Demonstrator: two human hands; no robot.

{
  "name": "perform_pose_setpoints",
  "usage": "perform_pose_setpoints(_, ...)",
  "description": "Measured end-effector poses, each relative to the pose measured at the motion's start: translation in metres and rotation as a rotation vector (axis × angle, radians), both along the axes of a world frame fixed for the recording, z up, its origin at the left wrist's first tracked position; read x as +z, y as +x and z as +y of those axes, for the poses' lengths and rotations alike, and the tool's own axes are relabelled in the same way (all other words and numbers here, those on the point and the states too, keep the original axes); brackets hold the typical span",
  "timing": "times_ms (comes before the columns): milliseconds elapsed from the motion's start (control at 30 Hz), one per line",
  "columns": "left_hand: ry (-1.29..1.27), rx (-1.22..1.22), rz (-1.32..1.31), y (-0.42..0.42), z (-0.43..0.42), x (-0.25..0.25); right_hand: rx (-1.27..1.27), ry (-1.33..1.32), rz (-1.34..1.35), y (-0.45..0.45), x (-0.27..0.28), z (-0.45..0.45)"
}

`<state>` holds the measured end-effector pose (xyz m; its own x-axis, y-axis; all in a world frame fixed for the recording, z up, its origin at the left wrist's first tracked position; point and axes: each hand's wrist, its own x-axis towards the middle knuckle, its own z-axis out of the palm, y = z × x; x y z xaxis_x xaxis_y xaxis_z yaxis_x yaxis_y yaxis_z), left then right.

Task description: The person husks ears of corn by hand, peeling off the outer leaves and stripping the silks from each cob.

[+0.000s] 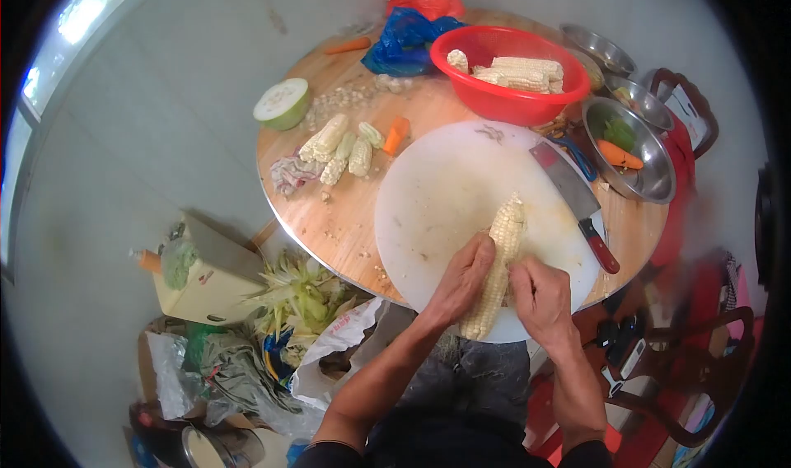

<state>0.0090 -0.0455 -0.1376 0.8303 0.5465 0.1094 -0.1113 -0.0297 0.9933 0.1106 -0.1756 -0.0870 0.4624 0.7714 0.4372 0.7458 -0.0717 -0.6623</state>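
A white corn cob (498, 278) is held at a tilt over the near part of a round white cutting board (428, 188). My left hand (463, 277) is wrapped round the cob from its left side. On the cob's right side, my right hand (540, 297) has curled fingers whose tips touch or nearly touch it; what they pinch, if anything, is hidden. The cleaver (577, 200) lies on the board's right side, its dark red handle toward me. Several short corn pieces (329, 138) lie on the wooden table (329, 229) at the left.
Behind the board stands a red basin (511, 105) of corn cobs. Metal bowls (655, 167) sit at the right, one holding a carrot. A cut green gourd (283, 105), a carrot (348, 46) and a blue bag (404, 44) are at the back left. Corn husks (301, 295) lie below left.
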Motion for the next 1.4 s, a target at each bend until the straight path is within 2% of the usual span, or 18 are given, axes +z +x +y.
perform_pose_setpoints(67, -0.267, -0.087, 0.022, -0.001, -0.004, 0.006, -0.048, 0.013, 0.025, 0.002, 0.004, 0.000)
perform_pose_setpoints(167, -0.285, -0.103, 0.034, 0.001, -0.006, 0.016, -0.146, -0.060, 0.117, 0.009, 0.014, 0.008)
perform_pose_setpoints(267, -0.293, -0.089, 0.015, 0.001, -0.006, 0.019, -0.172, -0.095, -0.018, 0.012, 0.011, 0.011)
perform_pose_setpoints(367, -0.343, -0.129, -0.037, -0.002, -0.004, 0.018, -0.111, -0.031, -0.072, 0.010, 0.002, 0.000)
perform_pose_setpoints(433, -0.380, -0.099, -0.063, -0.002, -0.005, 0.023, 0.152, 0.003, -0.124, 0.006, -0.001, -0.013)
perform_pose_setpoints(500, -0.431, -0.107, -0.090, 0.003, -0.009, 0.024, 0.097, 0.005, -0.083, 0.005, 0.002, -0.017)
perform_pose_setpoints(567, -0.578, -0.199, -0.074, 0.001, -0.005, 0.026, 0.013, 0.011, -0.051, 0.008, 0.011, -0.019)
perform_pose_setpoints(600, -0.648, -0.323, -0.089, -0.001, -0.001, 0.025, -0.073, 0.028, 0.051, 0.012, 0.017, -0.014)
perform_pose_setpoints(667, -0.611, -0.341, -0.095, 0.001, -0.002, 0.024, -0.169, 0.055, 0.145, 0.018, 0.026, -0.006)
perform_pose_setpoints(733, -0.567, -0.300, -0.129, 0.003, -0.008, 0.025, -0.216, -0.065, -0.003, 0.022, 0.031, 0.001)
perform_pose_setpoints(867, -0.505, -0.299, -0.128, 0.002, -0.008, 0.019, -0.247, -0.125, -0.156, 0.032, 0.026, 0.006)
perform_pose_setpoints(967, -0.512, -0.277, -0.122, 0.000, -0.008, 0.020, -0.180, -0.014, -0.159, 0.026, 0.022, -0.004)
perform_pose_setpoints(1033, -0.501, -0.274, -0.160, 0.001, -0.003, 0.012, 0.047, 0.015, -0.166, 0.017, 0.011, -0.018)
perform_pose_setpoints(1100, -0.512, -0.284, -0.197, 0.002, -0.001, 0.011, 0.097, 0.062, -0.177, 0.008, 0.011, -0.023)
perform_pose_setpoints(1200, -0.546, -0.291, -0.169, -0.001, -0.005, 0.022, -0.059, 0.031, 0.019, 0.016, 0.000, -0.026)
perform_pose_setpoints(1233, -0.554, -0.282, -0.119, -0.002, -0.006, 0.028, -0.074, 0.032, 0.020, 0.022, 0.005, -0.023)
perform_pose_setpoints(1300, -0.551, -0.311, -0.116, -0.001, -0.008, 0.031, -0.143, 0.070, 0.220, 0.031, 0.017, -0.012)
perform_pose_setpoints(1400, -0.554, -0.337, -0.125, -0.002, -0.006, 0.027, -0.166, 0.004, 0.197, 0.034, 0.016, -0.002)
